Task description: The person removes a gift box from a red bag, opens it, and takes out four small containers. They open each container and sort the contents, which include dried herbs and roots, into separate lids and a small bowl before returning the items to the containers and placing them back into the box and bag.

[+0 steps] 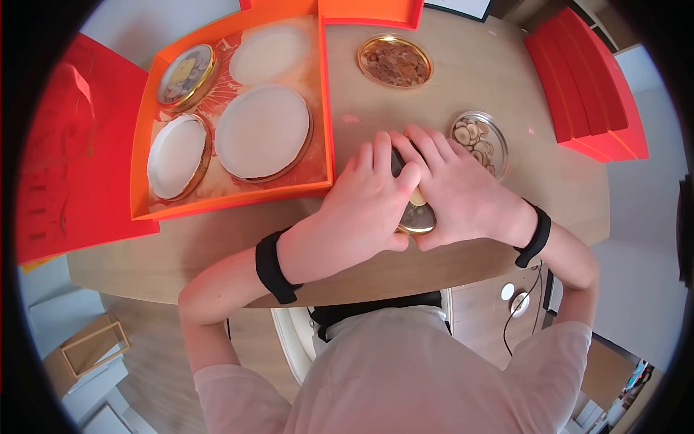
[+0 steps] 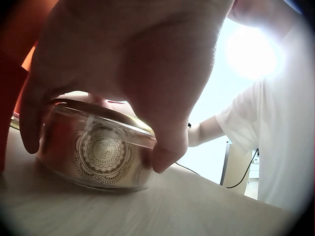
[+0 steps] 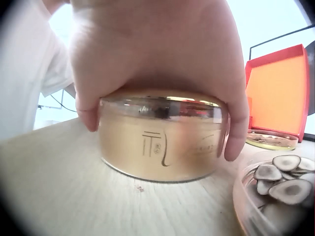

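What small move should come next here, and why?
Probably ease the lid gently loose: the jar appears to stand on the table, and the left hand and right hand grip it from both sides.

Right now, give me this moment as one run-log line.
left hand: grips jar | right hand: grips same jar | jar: standing on table | orange box: left side
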Demonstrator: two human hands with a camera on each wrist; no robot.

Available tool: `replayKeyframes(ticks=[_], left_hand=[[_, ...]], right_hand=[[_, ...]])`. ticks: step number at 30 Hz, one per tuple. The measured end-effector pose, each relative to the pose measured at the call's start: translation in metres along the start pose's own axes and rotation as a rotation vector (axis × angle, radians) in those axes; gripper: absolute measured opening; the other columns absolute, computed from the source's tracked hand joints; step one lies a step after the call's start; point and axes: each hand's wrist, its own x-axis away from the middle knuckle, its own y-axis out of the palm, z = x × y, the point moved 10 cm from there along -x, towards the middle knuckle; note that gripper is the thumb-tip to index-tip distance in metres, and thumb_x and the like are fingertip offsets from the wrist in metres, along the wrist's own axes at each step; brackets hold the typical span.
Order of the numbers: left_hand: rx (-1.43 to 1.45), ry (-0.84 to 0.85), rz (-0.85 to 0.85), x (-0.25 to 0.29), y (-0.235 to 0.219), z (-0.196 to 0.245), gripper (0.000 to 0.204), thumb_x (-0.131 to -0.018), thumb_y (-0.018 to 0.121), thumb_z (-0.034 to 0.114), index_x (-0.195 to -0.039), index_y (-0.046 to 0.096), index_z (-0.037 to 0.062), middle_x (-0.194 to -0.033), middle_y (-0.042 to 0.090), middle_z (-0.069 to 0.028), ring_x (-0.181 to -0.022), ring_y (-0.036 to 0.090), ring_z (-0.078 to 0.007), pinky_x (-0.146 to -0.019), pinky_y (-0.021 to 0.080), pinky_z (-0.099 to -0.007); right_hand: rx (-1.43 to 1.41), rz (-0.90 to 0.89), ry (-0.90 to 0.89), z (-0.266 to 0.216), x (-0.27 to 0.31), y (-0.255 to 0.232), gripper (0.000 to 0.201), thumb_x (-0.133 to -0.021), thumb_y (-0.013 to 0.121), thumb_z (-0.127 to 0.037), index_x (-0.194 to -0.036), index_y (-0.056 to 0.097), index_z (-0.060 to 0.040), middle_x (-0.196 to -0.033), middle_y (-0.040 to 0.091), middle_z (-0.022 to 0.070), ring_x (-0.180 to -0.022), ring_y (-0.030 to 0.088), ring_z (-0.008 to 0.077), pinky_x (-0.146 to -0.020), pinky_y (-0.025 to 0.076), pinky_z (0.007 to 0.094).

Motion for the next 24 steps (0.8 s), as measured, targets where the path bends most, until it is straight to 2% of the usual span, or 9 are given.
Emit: replayKeyframes(ticks=[1,4,7,10,12,16,19,22,24], left_hand=[[-0.011,0.037,0.042,0.0,-0.002,0.002,0.08,-0.057,0.092,0.022,-0.119,0.048,-0.0025,-0.123,0.044,-0.0335,-0.102,0.052,-0.0395,-0.085,0.05,-0.0461],[-0.023,0.043,0.043,0.0,-0.002,0.001,0.08,-0.058,0.092,0.024,-0.12,0.048,-0.0021,-0.125,0.044,-0.0333,-0.103,0.053,-0.0394,-0.086,0.05,-0.0445],[0.016,-0.05,-0.093,0.003,0.001,-0.001,0.077,-0.066,0.091,0.027,-0.121,0.046,-0.0038,-0.135,0.04,-0.0317,-0.12,0.051,-0.0439,-0.1,0.048,-0.0485],[-0.239,-0.062,-0.053,0.011,-0.009,0.011,0.072,-0.071,0.089,0.029,-0.122,0.051,-0.0039,-0.139,0.042,-0.0316,-0.121,0.052,-0.0407,-0.101,0.047,-0.0464],[-0.294,-0.033,-0.045,0.018,-0.017,0.022,0.065,-0.073,0.087,0.028,-0.12,0.055,-0.0034,-0.14,0.044,-0.031,-0.122,0.052,-0.0393,-0.101,0.047,-0.0455],[-0.281,0.001,0.013,0.031,-0.026,0.033,0.054,-0.077,0.085,0.028,-0.114,0.059,-0.0028,-0.14,0.047,-0.0291,-0.125,0.051,-0.0375,-0.102,0.048,-0.0437],[-0.369,-0.03,-0.063,0.036,-0.016,0.027,0.051,-0.08,0.083,0.027,-0.114,0.059,-0.0022,-0.136,0.051,-0.0265,-0.12,0.054,-0.0355,-0.099,0.05,-0.0416],[-0.304,-0.055,-0.115,0.037,-0.013,0.02,0.046,-0.082,0.081,0.025,-0.112,0.06,-0.0013,-0.131,0.054,-0.0233,-0.113,0.058,-0.0319,-0.093,0.053,-0.0393],[-0.305,-0.046,-0.069,0.037,-0.014,0.019,0.043,-0.082,0.081,0.024,-0.111,0.06,-0.0008,-0.128,0.055,-0.0218,-0.108,0.059,-0.0304,-0.09,0.054,-0.0389]], right_hand=[[-0.007,-0.011,0.001,0.0,-0.001,0.0,0.117,-0.061,0.086,-0.04,-0.151,0.03,0.0086,-0.146,0.039,0.028,-0.137,0.039,0.0404,-0.115,0.038,0.0471],[-0.027,-0.041,0.01,-0.001,-0.001,-0.002,0.117,-0.061,0.086,-0.041,-0.151,0.03,0.009,-0.147,0.038,0.0282,-0.137,0.039,0.0409,-0.116,0.036,0.0479],[-0.041,-0.045,-0.013,0.0,-0.002,-0.001,0.118,-0.063,0.086,-0.042,-0.152,0.029,0.0095,-0.152,0.035,0.0293,-0.144,0.033,0.0423,-0.119,0.033,0.05],[-0.004,0.001,-0.067,0.0,-0.001,-0.008,0.121,-0.067,0.087,-0.046,-0.155,0.025,0.0093,-0.157,0.031,0.0297,-0.15,0.026,0.0434,-0.121,0.029,0.0524],[0.003,0.018,-0.089,-0.003,0.0,-0.008,0.123,-0.069,0.087,-0.049,-0.157,0.023,0.0077,-0.16,0.029,0.0291,-0.153,0.022,0.0438,-0.121,0.027,0.0542],[-0.02,0.012,-0.095,-0.012,-0.002,-0.014,0.123,-0.07,0.087,-0.052,-0.159,0.023,0.0035,-0.16,0.03,0.027,-0.152,0.025,0.0438,-0.121,0.027,0.0559],[-0.015,0.0,-0.091,-0.013,-0.003,-0.012,0.117,-0.071,0.086,-0.05,-0.158,0.027,0.0002,-0.159,0.032,0.0258,-0.151,0.026,0.044,-0.119,0.029,0.0562],[-0.023,-0.002,-0.076,-0.011,-0.005,-0.007,0.109,-0.07,0.086,-0.045,-0.155,0.032,-0.002,-0.157,0.034,0.0254,-0.149,0.028,0.0443,-0.117,0.032,0.0556],[-0.029,0.007,-0.066,-0.012,-0.007,-0.006,0.106,-0.069,0.085,-0.04,-0.154,0.034,-0.0031,-0.154,0.037,0.0246,-0.146,0.031,0.0444,-0.115,0.034,0.055]])
